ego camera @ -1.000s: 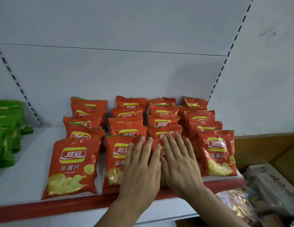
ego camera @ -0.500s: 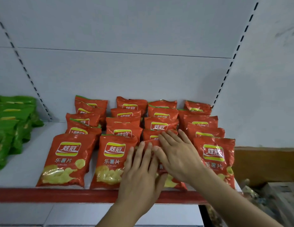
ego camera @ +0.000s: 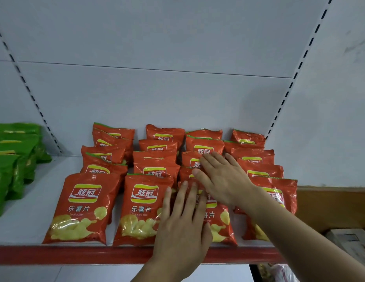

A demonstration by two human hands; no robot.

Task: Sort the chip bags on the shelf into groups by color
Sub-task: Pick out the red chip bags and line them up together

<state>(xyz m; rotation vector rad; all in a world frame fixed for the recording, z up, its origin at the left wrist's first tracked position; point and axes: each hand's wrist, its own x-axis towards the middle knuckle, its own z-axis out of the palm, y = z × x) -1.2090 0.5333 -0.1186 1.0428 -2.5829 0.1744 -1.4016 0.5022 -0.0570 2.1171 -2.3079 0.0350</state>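
White shelf [ego camera: 24,226] with a red front lip [ego camera: 55,254] and a pale back panel carrying everything. Lying flat, fingers straight and together: left hand [ego camera: 182,226], resting across the seam between the second front red bag [ego camera: 144,208] and the third front red bag [ego camera: 220,220], gripping nothing. Reaching further back than half a second ago: right hand [ego camera: 222,181], fingers spread and straight, now pressing on the stacked bags behind the third front bag, fingertips up at the second-from-back bag [ego camera: 204,146] of that column; also holding nothing. Left hand sitting much as before on the front row.

Spreading outward: red chip bags grouped in four overlapping columns running front to back, roughly five deep each, about twenty in all, exact count uncertain under the hands. Leftmost front red bag [ego camera: 81,208] lying untouched, fully visible; rightmost front red bag [ego camera: 279,198] partly covered by the right forearm. Sitting well apart at the shelf's far left: a pile of green chip bags [ego camera: 12,159], overlapping, cut off by the frame edge, number not countable. Showing at lower right, below shelf level: a cardboard box [ego camera: 352,241].
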